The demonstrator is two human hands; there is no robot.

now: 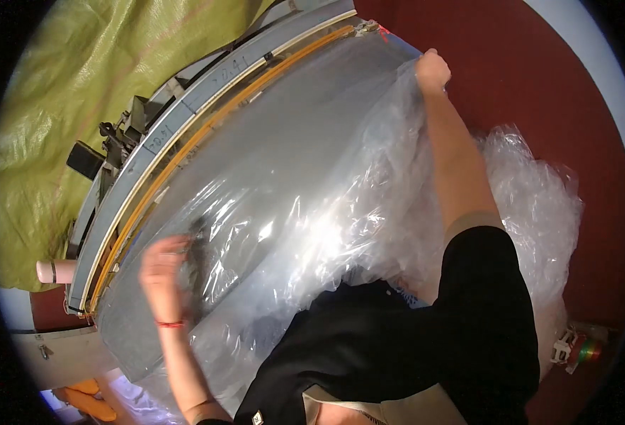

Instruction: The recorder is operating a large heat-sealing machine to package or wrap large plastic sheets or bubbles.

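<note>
A large sheet of clear plastic film lies wrinkled and shining over the grey tabletop and bunches up toward my body. At the far right corner of the table, my right hand is closed on the film's edge, and the film stretches down from it. My left hand, a red string at its wrist, hovers over or rests on the left part of the film, slightly blurred. Its fingers look stretched out with nothing visible in them; whether they touch the film I cannot tell.
Along the table's far edge runs a grey rail with an orange strip. Beyond it are a black metal bracket and a yellow-green sheet. A pink cylinder sits at left; more bunched film hangs over the red floor.
</note>
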